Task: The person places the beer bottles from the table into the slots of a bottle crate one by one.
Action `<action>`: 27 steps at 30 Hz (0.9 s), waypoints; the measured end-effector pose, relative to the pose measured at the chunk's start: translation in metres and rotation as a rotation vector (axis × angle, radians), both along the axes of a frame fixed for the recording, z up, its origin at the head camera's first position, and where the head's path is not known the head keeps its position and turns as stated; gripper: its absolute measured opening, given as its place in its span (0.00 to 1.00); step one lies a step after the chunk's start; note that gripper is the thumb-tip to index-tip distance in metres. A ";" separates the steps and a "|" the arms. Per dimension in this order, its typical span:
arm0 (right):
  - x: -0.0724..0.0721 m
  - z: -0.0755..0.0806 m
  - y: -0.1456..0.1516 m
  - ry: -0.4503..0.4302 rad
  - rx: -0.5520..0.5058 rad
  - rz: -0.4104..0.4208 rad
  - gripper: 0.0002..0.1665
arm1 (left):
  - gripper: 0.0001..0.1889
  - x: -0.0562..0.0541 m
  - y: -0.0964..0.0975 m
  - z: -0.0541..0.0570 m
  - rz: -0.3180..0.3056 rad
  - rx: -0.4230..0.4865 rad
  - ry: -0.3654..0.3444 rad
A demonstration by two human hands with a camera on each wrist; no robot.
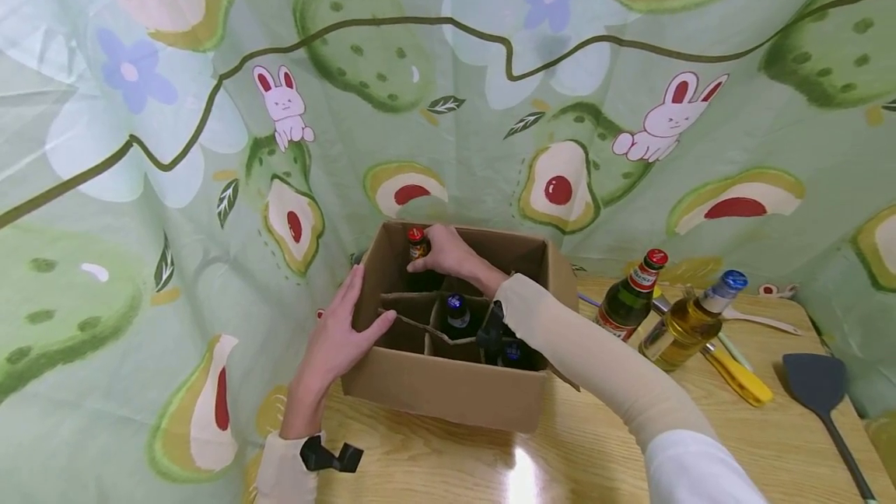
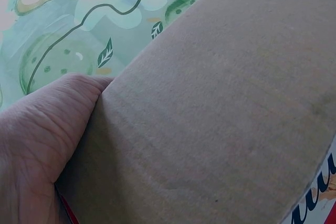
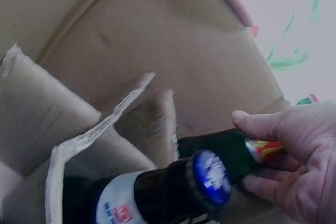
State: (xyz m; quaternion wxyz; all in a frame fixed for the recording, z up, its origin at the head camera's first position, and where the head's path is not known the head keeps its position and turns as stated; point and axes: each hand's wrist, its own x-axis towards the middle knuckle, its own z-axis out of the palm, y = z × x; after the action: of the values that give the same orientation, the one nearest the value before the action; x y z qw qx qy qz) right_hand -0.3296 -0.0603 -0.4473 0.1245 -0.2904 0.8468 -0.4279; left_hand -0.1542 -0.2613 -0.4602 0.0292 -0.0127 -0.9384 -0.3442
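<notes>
A brown cardboard box (image 1: pixel 448 391) with cardboard dividers (image 1: pixel 413 307) stands on the wooden table. In its far left compartment is a green glass beer bottle (image 1: pixel 416 238) with a red cap. My right hand (image 1: pixel 451 253) grips that bottle around its neck; the right wrist view shows thumb and fingers on either side of the bottle neck (image 3: pixel 260 149). At the box's near left corner my left hand (image 1: pixel 339 337) holds the wall, thumb over the rim. Two dark bottles with blue caps stand inside, one in the middle (image 1: pixel 456 313) and another (image 1: pixel 512 352) near the front right.
Right of the box stand a green bottle (image 1: pixel 630 298) with a red cap and a clear amber bottle (image 1: pixel 689 325) with a blue cap. Behind them lie a yellow-handled utensil (image 1: pixel 742 379) and a pale spoon (image 1: pixel 763 320). A dark spatula (image 1: pixel 815 383) lies farther right. Patterned cloth (image 1: pixel 483 138) hangs behind the table.
</notes>
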 end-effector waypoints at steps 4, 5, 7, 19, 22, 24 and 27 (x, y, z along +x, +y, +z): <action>-0.001 0.010 0.006 -0.023 -0.023 -0.009 0.14 | 0.54 -0.001 -0.001 0.000 0.002 -0.003 0.000; -0.001 0.013 0.007 -0.030 -0.031 -0.015 0.11 | 0.54 -0.001 -0.001 0.000 0.001 -0.007 0.000; -0.001 0.020 0.011 -0.032 -0.038 -0.021 0.09 | 0.54 -0.002 -0.001 0.000 -0.004 -0.007 -0.002; 0.016 0.037 0.043 -0.173 -0.186 0.075 0.32 | 0.54 0.000 0.000 -0.002 -0.004 0.002 -0.002; 0.021 0.044 0.059 -0.190 -0.210 0.086 0.38 | 0.54 0.000 0.000 -0.001 -0.003 0.003 -0.003; 0.025 0.049 0.071 -0.192 -0.239 0.094 0.40 | 0.54 0.000 0.000 -0.001 -0.005 0.004 -0.002; 0.030 0.057 0.090 -0.165 -0.277 0.088 0.41 | 0.54 0.000 0.000 0.000 -0.006 0.008 -0.002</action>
State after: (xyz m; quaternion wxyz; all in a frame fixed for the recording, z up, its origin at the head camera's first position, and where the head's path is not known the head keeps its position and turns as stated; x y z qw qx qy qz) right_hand -0.2992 0.0298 -0.3901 0.1708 -0.3057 0.7530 -0.5572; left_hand -0.1538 -0.2610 -0.4603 0.0273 -0.0149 -0.9370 -0.3480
